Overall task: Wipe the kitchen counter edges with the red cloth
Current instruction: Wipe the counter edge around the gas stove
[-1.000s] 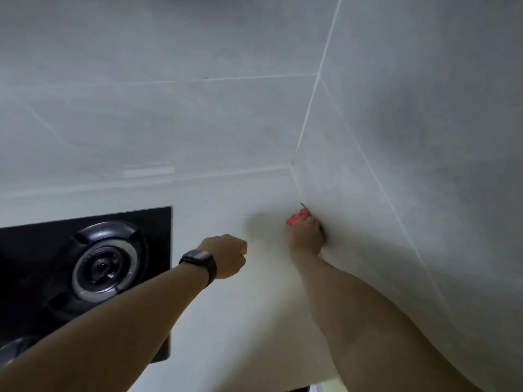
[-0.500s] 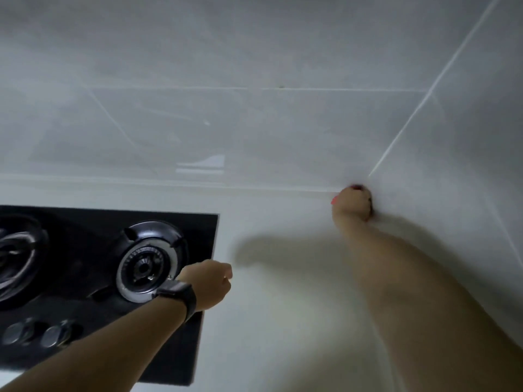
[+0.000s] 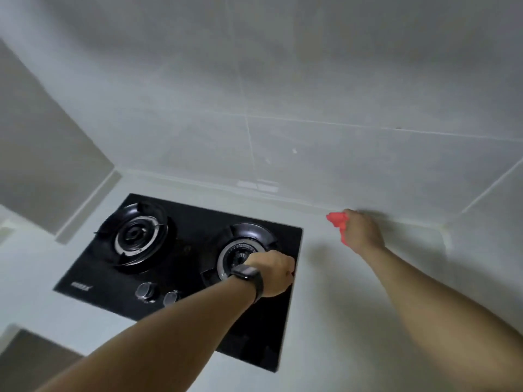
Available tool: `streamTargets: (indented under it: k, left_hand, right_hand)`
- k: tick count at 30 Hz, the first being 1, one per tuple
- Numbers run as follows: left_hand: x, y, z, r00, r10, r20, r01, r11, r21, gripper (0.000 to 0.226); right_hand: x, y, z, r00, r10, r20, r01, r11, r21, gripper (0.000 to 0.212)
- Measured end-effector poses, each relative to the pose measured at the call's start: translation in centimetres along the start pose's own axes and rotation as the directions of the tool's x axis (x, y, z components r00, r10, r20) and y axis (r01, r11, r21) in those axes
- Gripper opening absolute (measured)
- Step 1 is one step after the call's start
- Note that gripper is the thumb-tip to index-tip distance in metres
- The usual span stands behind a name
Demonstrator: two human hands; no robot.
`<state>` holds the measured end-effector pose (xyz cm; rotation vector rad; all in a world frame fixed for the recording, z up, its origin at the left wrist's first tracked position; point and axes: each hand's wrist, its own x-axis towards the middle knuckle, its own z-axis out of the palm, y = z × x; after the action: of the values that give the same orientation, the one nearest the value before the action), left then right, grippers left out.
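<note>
My right hand [image 3: 362,233] presses the red cloth [image 3: 336,222] against the back edge of the tabletop [image 3: 339,306], where it meets the tiled wall [image 3: 311,137]; the fingers are curled around the bunched cloth, which pokes out on the left of the fist. My left hand [image 3: 271,271] hovers over the right side of the black stove [image 3: 175,250], fingers curled in a loose fist and, as far as the blurred view shows, holding nothing. I judge the task to be midway: the cloth sits a little left of the right-hand corner [image 3: 444,226], and the long back edge behind the stove and the left side edge remain. The back edge runs unobstructed to the left; the strip between stove and wall is narrow.
</note>
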<state>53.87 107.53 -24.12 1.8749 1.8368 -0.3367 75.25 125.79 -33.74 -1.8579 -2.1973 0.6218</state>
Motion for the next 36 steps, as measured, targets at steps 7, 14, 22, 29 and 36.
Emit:
streamTargets:
  k: [7,14,22,29,36]
  left_hand:
    - [-11.0,-12.4,-1.3,0.984,-0.077,-0.161,0.059,0.992,-0.112,0.033]
    - [-23.1,-28.9,-1.0,0.916,-0.266,-0.301,0.145,0.918,-0.369,0.029]
    - [-35.2,-45.2,4.6,0.777,-0.559,-0.29,0.313,0.742,-0.592,0.025]
    - [-40.9,-53.4,10.9,0.679,-0.72,-0.143,0.446,0.56,-0.698,0.029]
    - [-44.0,-63.1,13.2,0.565,-0.822,-0.067,0.561,0.443,-0.699,0.029]
  right_hand:
    - [-7.8,-20.6,-0.3,0.986,-0.164,0.012,0.156,0.96,0.233,0.028]
    - [-14.4,-40.8,3.8,0.944,-0.325,0.057,0.297,0.912,0.282,0.034]
    - [-22.8,-60.4,13.3,0.833,-0.521,0.188,0.432,0.823,0.37,0.034]
    - [-27.3,-70.2,22.3,0.701,-0.619,0.354,0.454,0.77,0.448,0.03]
    - [-28.5,-79.5,31.6,0.57,-0.653,0.499,0.392,0.75,0.533,0.029]
